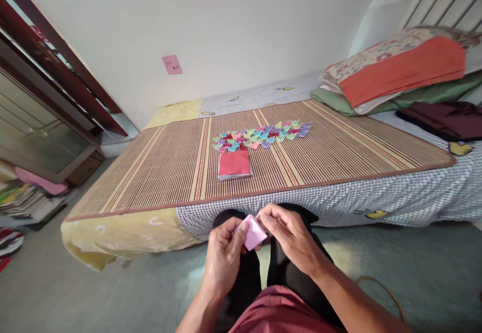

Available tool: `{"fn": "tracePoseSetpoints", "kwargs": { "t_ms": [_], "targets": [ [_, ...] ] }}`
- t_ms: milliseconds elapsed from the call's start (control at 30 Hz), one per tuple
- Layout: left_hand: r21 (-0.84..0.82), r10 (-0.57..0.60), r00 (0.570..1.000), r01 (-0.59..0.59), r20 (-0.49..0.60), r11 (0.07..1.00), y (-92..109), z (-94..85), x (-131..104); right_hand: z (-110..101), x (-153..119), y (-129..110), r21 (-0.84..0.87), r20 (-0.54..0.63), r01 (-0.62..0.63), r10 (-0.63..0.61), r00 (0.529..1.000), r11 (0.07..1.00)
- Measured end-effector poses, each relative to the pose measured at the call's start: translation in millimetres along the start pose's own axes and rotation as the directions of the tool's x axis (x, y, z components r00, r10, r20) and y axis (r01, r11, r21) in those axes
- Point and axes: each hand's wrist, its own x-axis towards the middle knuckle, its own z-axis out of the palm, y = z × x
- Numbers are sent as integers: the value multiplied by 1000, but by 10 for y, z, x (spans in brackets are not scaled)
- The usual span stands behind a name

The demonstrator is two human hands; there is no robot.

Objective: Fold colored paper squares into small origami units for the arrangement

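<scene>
A small piece of pink origami paper (255, 233), folded into a square, is held above my knees. My left hand (226, 247) pinches it on its left side, thumb on top. At its upper right edge, the fingers of my right hand (288, 230) are curled and pinch the paper; the exact grip is partly hidden. Beyond my hands, a stack of square paper (234, 164) with a red sheet on top lies on the woven mat (165, 162). Behind that stack stand rows of small folded paper pieces (263, 134) in many colours.
The mat covers a bed with a checked sheet (339, 205) and yellow cloth (139, 235). Folded bedding (406, 69) and a dark maroon cloth (444, 119) lie at the right. A pink note (172, 65) is on the wall. A glass-fronted cabinet (41, 117) stands left.
</scene>
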Motion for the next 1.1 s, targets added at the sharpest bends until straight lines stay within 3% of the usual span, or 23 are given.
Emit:
{"fn": "tracePoseSetpoints", "kwargs": {
  "t_ms": [133, 267, 500, 667, 800, 900, 1000, 1100],
  "targets": [
    [-9, 3, 997, -3, -82, 1000, -11, 7, 10, -13, -6, 9, 1, 73, -23, 23, 997, 1000],
    [1, 19, 993, -19, -114, 1000, -7, 37, 14, 27, -14, 30, 67, 72, -30, 26, 997, 997],
    [161, 81, 987, -59, -138, 985, 29, 55, 26, 36, 8, 64, 49, 46, -32, 29, 999, 998],
    [265, 142, 986, -114, -87, 957, 1, 75, 24, 84, 64, 13, 53, -10, 13, -13, 1000, 999],
    [185, 82, 996, -76, -23, 980, -30, 63, 39, 106, 66, 5, 19, -83, 36, -35, 996, 999],
    [33, 11, 999, -13, 43, 999, -58, 60, 63, 116, 47, 18, 27, -117, 27, -24, 993, 999],
    [-98, -35, 998, 40, 51, 994, -77, 57, 88, 122, 39, 30, 35, -109, 24, -20, 994, 999],
    [-101, -50, 998, 55, 50, 993, -63, 36, 99, 115, 46, 30, 45, -70, 24, -20, 997, 999]
  ]
}}
